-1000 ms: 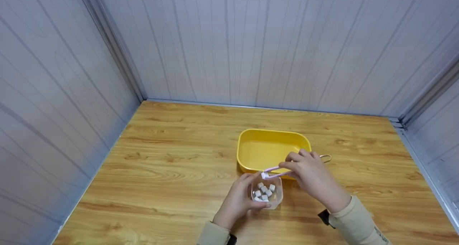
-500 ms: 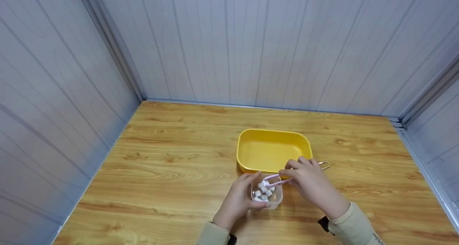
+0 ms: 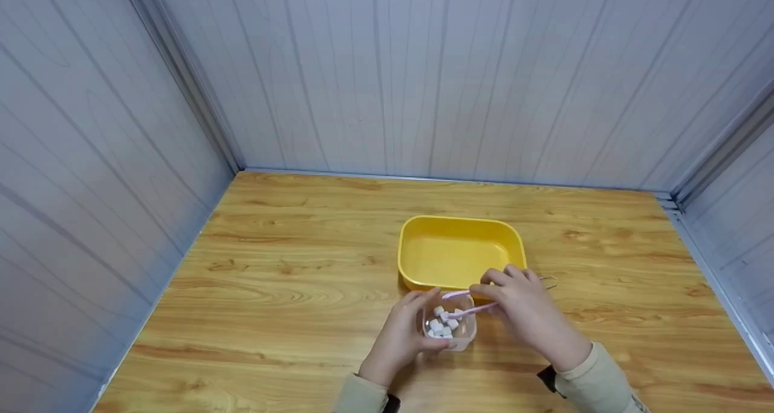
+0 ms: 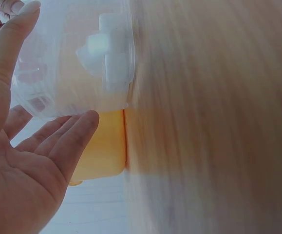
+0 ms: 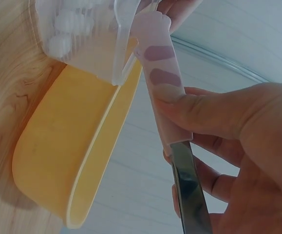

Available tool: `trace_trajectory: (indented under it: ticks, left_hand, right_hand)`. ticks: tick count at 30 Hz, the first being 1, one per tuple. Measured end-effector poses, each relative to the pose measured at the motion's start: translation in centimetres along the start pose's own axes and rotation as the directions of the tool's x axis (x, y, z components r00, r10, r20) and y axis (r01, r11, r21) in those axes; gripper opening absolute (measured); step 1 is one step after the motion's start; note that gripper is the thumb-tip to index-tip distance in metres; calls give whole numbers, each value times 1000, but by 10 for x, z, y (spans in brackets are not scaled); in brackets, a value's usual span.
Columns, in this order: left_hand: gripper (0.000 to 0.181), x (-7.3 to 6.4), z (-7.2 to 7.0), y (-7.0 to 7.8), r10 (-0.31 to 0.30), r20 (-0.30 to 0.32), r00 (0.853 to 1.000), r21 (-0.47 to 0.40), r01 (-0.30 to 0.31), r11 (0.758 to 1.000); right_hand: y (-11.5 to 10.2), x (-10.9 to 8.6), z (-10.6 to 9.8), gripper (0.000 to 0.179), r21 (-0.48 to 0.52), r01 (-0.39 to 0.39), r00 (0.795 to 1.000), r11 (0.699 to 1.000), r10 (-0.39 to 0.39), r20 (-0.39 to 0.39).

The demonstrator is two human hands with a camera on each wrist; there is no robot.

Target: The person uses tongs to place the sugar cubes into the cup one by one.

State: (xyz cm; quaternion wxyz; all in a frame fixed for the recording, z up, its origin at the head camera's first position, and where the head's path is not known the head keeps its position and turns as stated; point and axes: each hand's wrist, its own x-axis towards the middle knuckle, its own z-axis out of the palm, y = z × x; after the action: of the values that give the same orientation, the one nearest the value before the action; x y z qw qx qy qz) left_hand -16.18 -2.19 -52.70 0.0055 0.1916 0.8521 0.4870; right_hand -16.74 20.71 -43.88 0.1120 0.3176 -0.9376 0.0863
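A small clear plastic box (image 3: 464,341) stands on the table with several white cubes (image 3: 452,324) inside. My left hand (image 3: 398,331) holds its left side between thumb and fingers; in the left wrist view the thumb lies along one wall and the fingers (image 4: 75,141) along another. Between thumb and fingers, my right hand (image 3: 527,310) pinches metal tongs (image 5: 192,195) with pink sleeves on their arms. The tongs' arms are spread, their tips over and inside the box's opening. No cube shows between the tips, though the lower tip is close to the pile.
Just behind the box sits a yellow rectangular tub (image 3: 459,259), with nothing seen inside it. The wooden table (image 3: 272,268) is bounded by pale panel walls (image 3: 405,80) at the back and both sides.
The tongs, earlier closed on a white cube above the box, moved down into it and then spread apart, letting go of the cube. The left hand and box have stayed put.
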Motion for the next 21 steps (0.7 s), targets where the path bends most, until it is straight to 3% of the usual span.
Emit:
trace_trajectory:
  ticks: [12, 21]
  left_hand:
    - [86, 0, 0, 0, -11, 6, 1000, -40, 11, 999]
    - [86, -1, 1, -1, 11, -5, 1000, -52, -11, 999]
  right_hand:
    - [4, -9, -6, 49, 47, -54, 998, 997, 55, -13]
    - [14, -29, -6, 52, 68, -91, 995, 993, 94, -32]
